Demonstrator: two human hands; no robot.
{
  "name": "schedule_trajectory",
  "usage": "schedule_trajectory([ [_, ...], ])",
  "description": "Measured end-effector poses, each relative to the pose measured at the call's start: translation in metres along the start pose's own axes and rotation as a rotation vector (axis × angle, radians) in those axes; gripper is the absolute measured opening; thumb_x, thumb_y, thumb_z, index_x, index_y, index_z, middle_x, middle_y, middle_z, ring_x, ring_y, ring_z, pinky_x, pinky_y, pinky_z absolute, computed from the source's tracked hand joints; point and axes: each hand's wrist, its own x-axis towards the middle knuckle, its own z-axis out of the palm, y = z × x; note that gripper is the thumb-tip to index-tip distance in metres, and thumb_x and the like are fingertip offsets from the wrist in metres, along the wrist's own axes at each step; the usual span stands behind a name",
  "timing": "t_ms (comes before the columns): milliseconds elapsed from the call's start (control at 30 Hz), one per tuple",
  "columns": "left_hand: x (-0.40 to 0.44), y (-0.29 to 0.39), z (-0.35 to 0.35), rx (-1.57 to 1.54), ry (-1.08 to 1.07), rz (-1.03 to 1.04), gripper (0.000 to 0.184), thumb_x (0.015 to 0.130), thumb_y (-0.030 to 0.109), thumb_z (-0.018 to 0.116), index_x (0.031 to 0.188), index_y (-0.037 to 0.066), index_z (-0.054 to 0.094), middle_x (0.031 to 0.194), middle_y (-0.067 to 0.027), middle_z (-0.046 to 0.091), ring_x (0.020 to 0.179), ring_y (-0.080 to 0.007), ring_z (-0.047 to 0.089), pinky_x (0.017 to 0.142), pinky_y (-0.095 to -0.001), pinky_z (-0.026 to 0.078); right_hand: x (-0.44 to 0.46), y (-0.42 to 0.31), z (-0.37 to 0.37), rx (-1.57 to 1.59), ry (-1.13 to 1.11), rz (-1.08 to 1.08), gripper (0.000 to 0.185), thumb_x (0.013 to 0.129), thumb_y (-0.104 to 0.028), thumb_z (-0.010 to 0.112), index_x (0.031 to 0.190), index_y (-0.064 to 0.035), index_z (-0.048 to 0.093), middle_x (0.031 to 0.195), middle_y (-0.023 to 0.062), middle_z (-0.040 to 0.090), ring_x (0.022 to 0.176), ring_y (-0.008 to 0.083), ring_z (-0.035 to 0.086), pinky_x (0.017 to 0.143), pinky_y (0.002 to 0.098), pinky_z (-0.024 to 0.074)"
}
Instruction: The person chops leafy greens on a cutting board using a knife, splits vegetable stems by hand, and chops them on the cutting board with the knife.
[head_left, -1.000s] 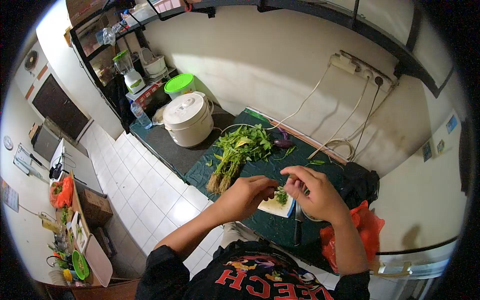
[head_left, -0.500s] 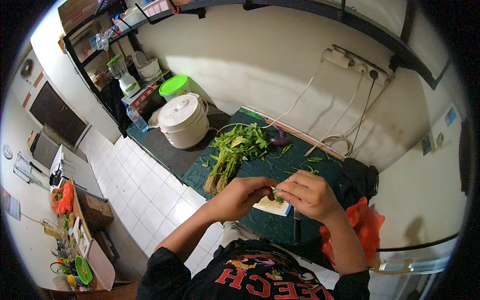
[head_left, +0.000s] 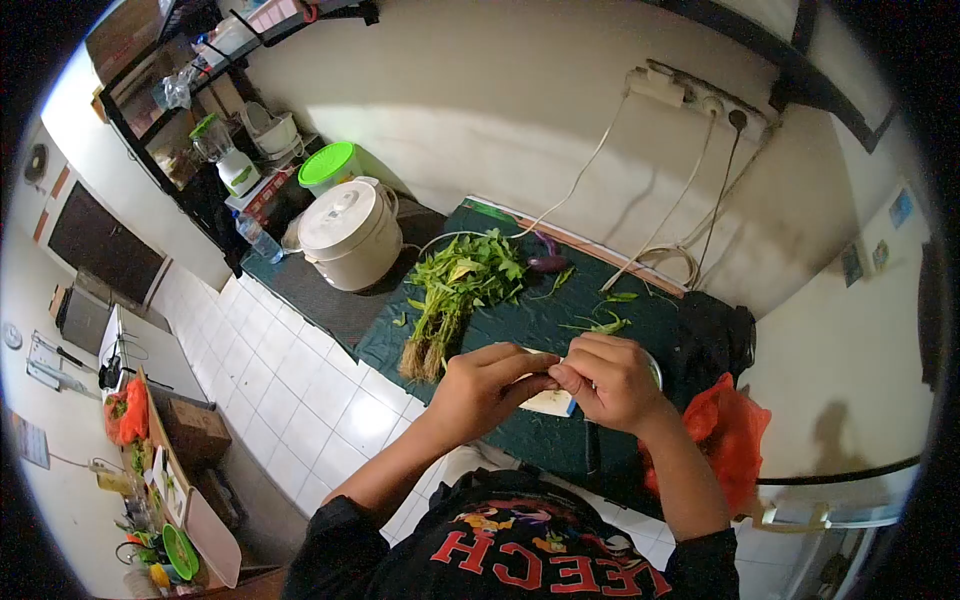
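My left hand (head_left: 487, 385) and my right hand (head_left: 612, 378) meet fingertip to fingertip above a white cutting board (head_left: 550, 403). Both are closed in a pinch; what lies between the fingers is hidden. A knife with a black handle (head_left: 592, 447) rests by the board's right side, partly covered by my right hand. Beyond my left hand lies a bunch of leafy greens (head_left: 475, 270) with its roots towards me. Loose green pieces (head_left: 607, 325) are scattered past my right hand, and a round metallic rim (head_left: 655, 372) shows beside it.
A purple eggplant (head_left: 547, 263) lies behind the greens on the dark green cloth (head_left: 400, 345). The white rice cooker (head_left: 350, 235) stands at the left, near a water bottle (head_left: 258, 238). To the right hangs a red plastic bag (head_left: 715, 430), with a black bag (head_left: 715, 335) behind it.
A bit of green showed between my fingertips before; now it is out of sight. My hands have drawn closer together, and the metallic rim has come into view. The camera has shifted slightly.
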Motion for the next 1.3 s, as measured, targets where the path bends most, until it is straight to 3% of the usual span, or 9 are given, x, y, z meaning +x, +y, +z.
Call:
schedule_trajectory([
  [167, -0.011, -0.038, 0.034, -0.153, -0.006, 0.029, 0.021, 0.080, 0.009, 0.077, 0.099, 0.005, 0.071, 0.080, -0.0096, 0.067, 0.070, -0.0254, 0.066, 0.061, -0.0344, 0.052, -0.035, 0.012, 0.034, 0.269, 0.003, 0.273, 0.029, 0.097, -0.021, 0.060, 0.077, 0.0002, 0.060, 0.067, 0.0119, 0.059, 0.058, 0.0301, 0.059, 0.055, 0.0388, 0.0470],
  [233, -0.020, -0.049, 0.049, -0.165, -0.068, 0.007, 0.018, 0.083, 0.006, 0.074, 0.101, 0.004, 0.070, 0.082, -0.0123, 0.066, 0.072, -0.0286, 0.066, 0.063, -0.0358, 0.051, -0.061, 0.012, 0.066, 0.536, 0.110, 0.633, 0.041, 0.104, -0.025, 0.050, 0.074, 0.0008, 0.059, 0.063, 0.0057, 0.056, 0.056, 0.0163, 0.054, 0.053, 0.0320, 0.0418],
  [300, -0.042, -0.076, 0.080, -0.214, -0.107, -0.075, 0.014, 0.087, 0.009, 0.071, 0.100, 0.003, 0.070, 0.081, -0.0138, 0.065, 0.072, -0.0302, 0.065, 0.064, -0.0377, 0.051, -0.093, 0.020, 0.103, 0.556, 0.162, 0.834, 0.047, 0.106, -0.030, 0.044, 0.075, 0.0003, 0.060, 0.062, 0.0027, 0.055, 0.057, 0.0145, 0.053, 0.055, 0.0315, 0.0438],
  [367, -0.070, -0.107, 0.107, -0.201, -0.142, -0.199, 0.013, 0.089, 0.011, 0.069, 0.099, 0.002, 0.070, 0.081, -0.0146, 0.065, 0.073, -0.0313, 0.065, 0.065, -0.0387, 0.051, -0.143, 0.043, 0.141, 0.403, 0.115, 0.855, 0.042, 0.103, -0.031, 0.050, 0.077, -0.0002, 0.061, 0.066, 0.0058, 0.058, 0.061, 0.0197, 0.058, 0.060, 0.0339, 0.0482],
  [433, -0.101, -0.138, 0.133, -0.185, -0.175, -0.320, 0.013, 0.091, 0.012, 0.068, 0.098, 0.002, 0.069, 0.081, -0.0155, 0.065, 0.073, -0.0323, 0.065, 0.065, -0.0398, 0.051, -0.196, 0.055, 0.176, -0.267, -0.263, 1.020, 0.035, 0.096, -0.032, 0.060, 0.089, 0.0019, 0.062, 0.083, 0.0129, 0.063, 0.079, 0.0269, 0.064, 0.068, 0.0398, 0.0525],
  [633, -0.151, -0.204, 0.181, -0.195, -0.073, -0.667, 0.018, 0.091, 0.018, 0.068, 0.095, 0.001, 0.069, 0.085, -0.0150, 0.066, 0.080, -0.0337, 0.063, 0.071, -0.0410, 0.050, -0.269, 0.085, 0.221, -0.644, -0.347, 1.197, 0.046, 0.086, -0.027, 0.070, 0.110, 0.0086, 0.053, 0.108, 0.0233, 0.055, 0.103, 0.0384, 0.058, 0.080, 0.0449, 0.0543],
  [700, -0.148, -0.220, 0.188, 0.031, -0.043, -0.408, 0.018, 0.089, 0.019, 0.070, 0.094, 0.002, 0.070, 0.089, -0.0140, 0.065, 0.086, -0.0336, 0.060, 0.075, -0.0419, 0.049, -0.264, 0.093, 0.218, -0.548, -0.339, 1.199, 0.045, 0.085, -0.025, 0.071, 0.110, 0.0086, 0.053, 0.106, 0.0224, 0.055, 0.102, 0.0382, 0.059, 0.080, 0.0440, 0.0546],
  [1100, -0.120, -0.253, 0.179, 0.115, 0.026, -0.508, 0.018, 0.083, 0.018, 0.074, 0.095, 0.004, 0.075, 0.088, -0.0126, 0.066, 0.085, -0.0316, 0.063, 0.075, -0.0415, 0.051, -0.224, 0.073, 0.228, -0.319, -0.133, 1.104, 0.039, 0.091, -0.017, 0.058, 0.116, 0.0085, 0.043, 0.099, 0.0270, 0.057, 0.083, 0.0444, 0.065, 0.069, 0.0503, 0.0553],
  [1300, -0.117, -0.259, 0.190, 0.070, 0.031, -0.538, 0.017, 0.083, 0.018, 0.073, 0.092, 0.003, 0.074, 0.089, -0.0140, 0.069, 0.082, -0.0327, 0.066, 0.075, -0.0417, 0.052, -0.214, 0.062, 0.263, -0.093, -0.362, 1.140, 0.036, 0.092, -0.019, 0.053, 0.117, 0.0061, 0.046, 0.083, 0.0287, 0.065, 0.078, 0.0449, 0.068, 0.068, 0.0526, 0.0560],
])
